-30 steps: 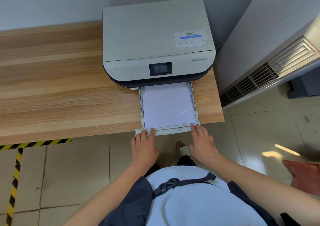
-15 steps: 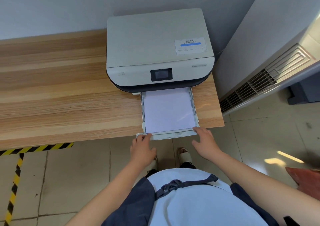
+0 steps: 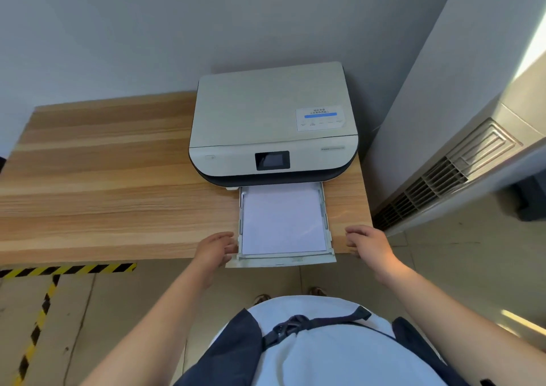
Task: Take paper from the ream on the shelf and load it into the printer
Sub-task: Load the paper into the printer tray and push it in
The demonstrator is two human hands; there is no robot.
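Note:
A grey-white printer [image 3: 271,119] with a dark base stands at the right end of a wooden table [image 3: 103,184]. Its paper tray [image 3: 280,262] is pulled out toward me over the table's front edge, with a stack of white paper [image 3: 282,223] lying flat in it. My left hand [image 3: 214,251] rests at the tray's front left corner, fingers curled against it. My right hand [image 3: 367,242] hovers apart from the tray, to its right over the table edge, fingers loosely spread and holding nothing. No ream or shelf is in view.
A grey wall runs behind the table. A white air-conditioning unit with a vent grille [image 3: 449,175] stands close on the right. Yellow-black hazard tape [image 3: 68,269] marks the tiled floor under the table's front edge.
Both hands left the tray's front edge and spread outward: the left to the tray's left corner, the right off to the side. The view tilted up and back. The tray and paper look unmoved.

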